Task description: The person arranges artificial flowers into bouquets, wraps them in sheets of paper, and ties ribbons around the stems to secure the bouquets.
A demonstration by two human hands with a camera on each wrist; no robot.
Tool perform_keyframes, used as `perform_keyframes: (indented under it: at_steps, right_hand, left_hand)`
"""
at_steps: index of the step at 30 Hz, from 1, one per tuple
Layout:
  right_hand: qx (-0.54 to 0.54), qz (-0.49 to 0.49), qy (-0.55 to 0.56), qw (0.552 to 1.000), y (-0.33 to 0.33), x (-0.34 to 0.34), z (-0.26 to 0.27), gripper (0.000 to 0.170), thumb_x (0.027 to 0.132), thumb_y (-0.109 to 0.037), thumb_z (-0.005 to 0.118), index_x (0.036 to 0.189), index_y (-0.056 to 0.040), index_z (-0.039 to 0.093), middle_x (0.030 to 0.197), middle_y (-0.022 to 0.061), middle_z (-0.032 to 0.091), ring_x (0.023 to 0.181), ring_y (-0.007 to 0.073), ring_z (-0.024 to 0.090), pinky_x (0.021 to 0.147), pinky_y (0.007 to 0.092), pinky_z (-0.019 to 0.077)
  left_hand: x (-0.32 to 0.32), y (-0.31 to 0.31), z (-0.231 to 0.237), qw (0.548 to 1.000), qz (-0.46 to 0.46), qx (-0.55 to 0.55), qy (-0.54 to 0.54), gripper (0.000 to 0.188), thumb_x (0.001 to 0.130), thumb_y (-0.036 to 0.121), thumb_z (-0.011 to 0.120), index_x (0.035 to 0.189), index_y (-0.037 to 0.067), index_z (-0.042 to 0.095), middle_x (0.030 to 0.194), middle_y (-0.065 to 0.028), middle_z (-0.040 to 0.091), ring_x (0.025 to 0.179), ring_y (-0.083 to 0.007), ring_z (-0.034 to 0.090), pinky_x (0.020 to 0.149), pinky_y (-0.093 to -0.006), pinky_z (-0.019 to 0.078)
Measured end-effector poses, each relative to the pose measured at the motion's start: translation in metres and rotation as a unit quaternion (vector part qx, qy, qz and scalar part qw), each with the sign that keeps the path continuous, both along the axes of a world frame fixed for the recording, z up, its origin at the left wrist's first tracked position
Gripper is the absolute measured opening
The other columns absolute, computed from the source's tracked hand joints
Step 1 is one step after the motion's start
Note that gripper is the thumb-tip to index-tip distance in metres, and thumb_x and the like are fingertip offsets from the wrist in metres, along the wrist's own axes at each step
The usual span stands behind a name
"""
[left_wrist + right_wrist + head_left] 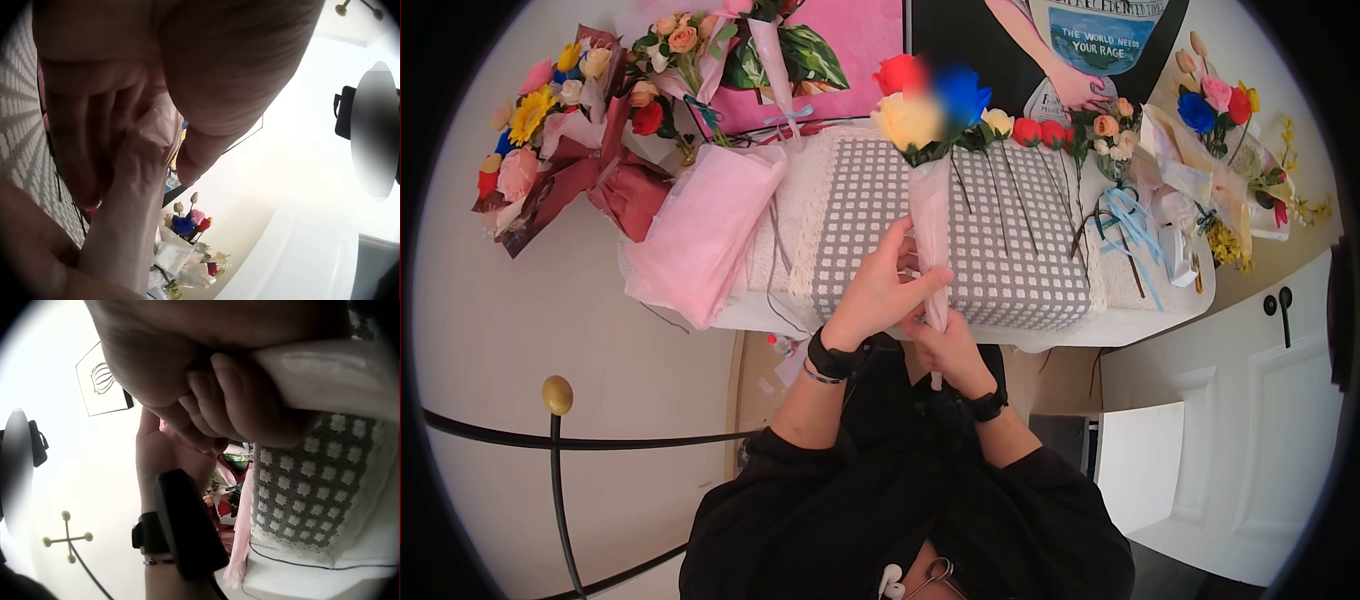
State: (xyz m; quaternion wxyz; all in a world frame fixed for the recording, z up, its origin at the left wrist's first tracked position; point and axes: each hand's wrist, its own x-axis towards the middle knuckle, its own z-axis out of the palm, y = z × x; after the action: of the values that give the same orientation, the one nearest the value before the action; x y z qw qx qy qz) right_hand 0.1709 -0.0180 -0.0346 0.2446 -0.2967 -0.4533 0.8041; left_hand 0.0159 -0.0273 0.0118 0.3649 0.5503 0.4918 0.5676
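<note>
A small bouquet with a red, a cream (907,120) and a blue flower (962,95) stands out of a narrow pale pink wrap (930,215). My left hand (878,290) holds the wrap around its middle, thumb across the front and fingers on the far side. Lower down, my right hand (952,355) grips the wrap's narrow end. In the left wrist view, the left hand (169,69) curves around the crinkled wrap (128,206). The right wrist view has the right hand's (231,394) fingers curled beneath the smooth wrap (331,372).
Folded pink sheets (705,230) lie left on the table, beside a dark red wrapped bouquet (615,190). Single red flowers (1027,131) with long stems lie on the checked cloth (855,220). Blue ribbon (1135,235) and more bouquets (1215,105) are at the right.
</note>
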Motion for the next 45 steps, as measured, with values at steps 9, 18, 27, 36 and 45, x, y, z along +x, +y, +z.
perform_keyframes:
  at_steps: [9,18,27,36,45]
  right_hand:
    - [-0.038,0.039,0.042,0.998,0.005,0.0,-0.004,0.013,0.096,-0.015,0.06,0.104,-0.0055,0.057,0.058,-0.0061,0.039,0.043,0.0032,0.033,0.04,0.0215,0.025]
    - [0.096,-0.095,-0.009,0.991,-0.004,-0.011,-0.022,0.023,0.099,-0.022,0.059,0.11,-0.0017,0.059,0.072,0.0017,0.061,0.057,0.0064,0.057,0.048,0.0216,0.0449]
    - [0.157,-0.094,-0.073,0.98,-0.004,-0.001,-0.019,0.025,0.1,-0.027,0.058,0.105,-0.0022,0.063,0.065,-0.0019,0.06,0.051,0.0032,0.053,0.043,0.0208,0.0393]
    - [0.414,-0.112,-0.211,0.879,0.0,0.007,-0.004,0.022,0.092,-0.018,0.059,0.079,0.0002,0.062,0.055,0.0161,0.054,0.046,0.0287,0.056,0.046,0.0394,0.0411]
    - [0.49,-0.136,-0.232,0.829,0.0,0.0,-0.003,0.02,0.085,-0.014,0.061,0.07,-0.0016,0.055,0.057,0.0184,0.056,0.052,0.038,0.059,0.05,0.0445,0.0451]
  left_hand:
    - [-0.01,-0.006,-0.014,0.981,-0.086,-0.126,-0.117,0.052,0.093,0.002,0.062,0.14,-0.001,0.039,0.103,-0.0073,0.066,0.089,-0.0102,0.062,0.068,-0.0227,0.0501]
    - [-0.02,-0.015,-0.016,0.99,-0.048,-0.122,-0.048,0.056,0.091,0.006,0.065,0.141,-0.001,0.041,0.105,-0.0073,0.067,0.091,-0.0106,0.063,0.077,-0.0241,0.0504]
    - [-0.009,-0.022,-0.017,0.986,0.048,-0.129,0.098,0.059,0.085,0.012,0.07,0.137,0.0,0.047,0.096,-0.0097,0.066,0.073,-0.0125,0.064,0.067,-0.0272,0.0524]
    - [-0.004,-0.028,-0.019,0.98,0.09,-0.097,0.151,0.046,0.084,0.009,0.066,0.128,0.002,0.053,0.093,-0.0078,0.061,0.063,-0.0114,0.058,0.059,-0.0273,0.0487]
    - [-0.001,-0.008,-0.017,0.933,0.163,-0.019,0.32,0.043,0.083,0.017,0.068,0.12,0.003,0.052,0.102,-0.0171,0.06,0.078,-0.0297,0.063,0.069,-0.0392,0.0516]
